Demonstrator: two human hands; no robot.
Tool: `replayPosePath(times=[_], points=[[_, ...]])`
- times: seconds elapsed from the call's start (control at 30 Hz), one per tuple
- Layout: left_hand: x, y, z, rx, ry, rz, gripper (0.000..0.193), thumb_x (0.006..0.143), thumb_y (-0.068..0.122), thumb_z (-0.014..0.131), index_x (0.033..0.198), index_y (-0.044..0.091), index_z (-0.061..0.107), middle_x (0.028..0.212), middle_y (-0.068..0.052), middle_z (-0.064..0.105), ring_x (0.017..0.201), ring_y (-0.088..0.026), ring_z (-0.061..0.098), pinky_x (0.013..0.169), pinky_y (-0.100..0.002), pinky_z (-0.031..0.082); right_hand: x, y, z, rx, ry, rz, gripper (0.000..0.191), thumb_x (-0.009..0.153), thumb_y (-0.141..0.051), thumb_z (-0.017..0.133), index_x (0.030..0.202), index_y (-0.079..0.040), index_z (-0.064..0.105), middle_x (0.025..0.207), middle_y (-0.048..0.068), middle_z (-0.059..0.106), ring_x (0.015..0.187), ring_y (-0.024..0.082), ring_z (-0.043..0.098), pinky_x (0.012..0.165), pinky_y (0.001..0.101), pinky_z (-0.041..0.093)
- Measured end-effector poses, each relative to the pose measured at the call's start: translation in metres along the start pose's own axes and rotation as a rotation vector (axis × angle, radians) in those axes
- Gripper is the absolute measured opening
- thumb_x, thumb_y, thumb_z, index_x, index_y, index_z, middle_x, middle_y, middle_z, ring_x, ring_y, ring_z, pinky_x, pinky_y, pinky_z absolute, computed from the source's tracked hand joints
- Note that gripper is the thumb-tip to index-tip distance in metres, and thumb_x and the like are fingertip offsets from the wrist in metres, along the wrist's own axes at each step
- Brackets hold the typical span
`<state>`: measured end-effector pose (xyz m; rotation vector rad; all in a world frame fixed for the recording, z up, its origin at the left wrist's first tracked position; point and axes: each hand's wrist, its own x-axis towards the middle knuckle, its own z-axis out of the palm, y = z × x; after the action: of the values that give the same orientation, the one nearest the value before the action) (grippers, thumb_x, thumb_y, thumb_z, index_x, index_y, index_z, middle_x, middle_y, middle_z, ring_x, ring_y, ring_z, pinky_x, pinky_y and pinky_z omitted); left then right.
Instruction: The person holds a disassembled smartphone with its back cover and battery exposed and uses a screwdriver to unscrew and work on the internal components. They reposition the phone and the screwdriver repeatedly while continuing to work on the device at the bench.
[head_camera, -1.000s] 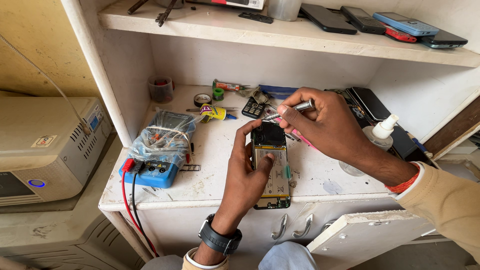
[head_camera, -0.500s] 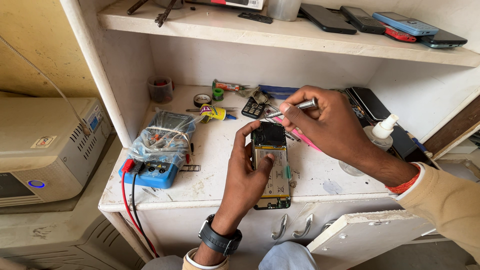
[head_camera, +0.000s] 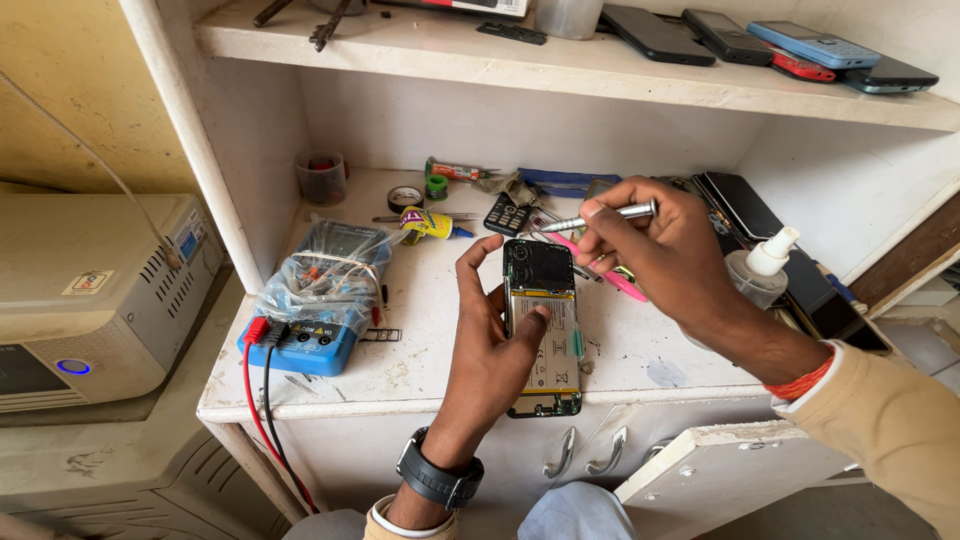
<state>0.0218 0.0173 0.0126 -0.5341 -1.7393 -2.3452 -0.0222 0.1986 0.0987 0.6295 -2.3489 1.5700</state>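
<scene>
An opened phone (head_camera: 542, 325) with its back off lies on the white desk (head_camera: 430, 330), battery and circuit board showing. My left hand (head_camera: 492, 345) grips it from the left, thumb pressed on the battery. My right hand (head_camera: 655, 250) holds a silver screwdriver (head_camera: 600, 217) level above the phone's top end, its tip pointing left. A pink tool (head_camera: 600, 272) also sticks out of that hand's fingers toward the desk. A black watch sits on my left wrist.
A blue multimeter (head_camera: 305, 335) wrapped in plastic, with red and black leads, lies left of the phone. A spray bottle (head_camera: 758, 272) stands at the right. Small tools, tape and a glue tube litter the back. Several phones (head_camera: 760, 40) rest on the upper shelf. A grey box (head_camera: 90, 290) stands left.
My right hand has shifted the screwdriver slightly, staying above the phone's top end. My left hand keeps its grip on the phone.
</scene>
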Motion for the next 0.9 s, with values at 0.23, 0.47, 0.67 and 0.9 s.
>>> replayPosePath(times=[0.23,0.47,0.67,0.9], points=[[0.001,-0.006,-0.001,-0.023,0.016,-0.006,0.074,0.093,-0.004,0.059,0.152,0.015,0.018,0.11,-0.015,0.071,0.096,-0.014,0.068,0.081,-0.028,0.056,-0.028,0.025,0.022,0.09,0.115,-0.219,0.022,0.106,-0.017,0.059,0.111,0.003,0.065,0.098,0.011,0.071,0.09,0.017,0.076,0.076,0.0281,0.064],[0.003,-0.011,-0.002,-0.043,0.031,0.005,0.073,0.093,-0.005,0.059,0.153,0.013,0.021,0.11,-0.015,0.07,0.097,-0.014,0.067,0.081,-0.028,0.056,-0.036,0.059,0.045,0.226,0.221,-0.236,0.018,0.107,-0.013,0.059,0.113,0.004,0.062,0.098,0.012,0.071,0.098,0.019,0.074,0.09,0.0329,0.062],[0.003,-0.015,-0.002,-0.05,0.043,0.01,0.072,0.094,-0.005,0.058,0.154,0.013,0.022,0.11,-0.015,0.068,0.096,-0.014,0.066,0.082,-0.028,0.055,-0.037,0.073,0.048,0.184,0.238,-0.324,0.017,0.109,-0.013,0.06,0.114,0.003,0.06,0.102,0.012,0.072,0.101,0.015,0.072,0.094,0.0297,0.059],[0.004,-0.011,0.0,-0.021,0.055,-0.033,0.073,0.093,-0.005,0.058,0.153,0.015,0.021,0.11,-0.013,0.069,0.097,-0.013,0.067,0.081,-0.027,0.056,-0.038,0.072,0.046,0.138,0.263,-0.185,0.018,0.106,-0.015,0.063,0.111,0.003,0.063,0.098,0.012,0.075,0.078,0.008,0.054,0.067,0.022,0.043]])
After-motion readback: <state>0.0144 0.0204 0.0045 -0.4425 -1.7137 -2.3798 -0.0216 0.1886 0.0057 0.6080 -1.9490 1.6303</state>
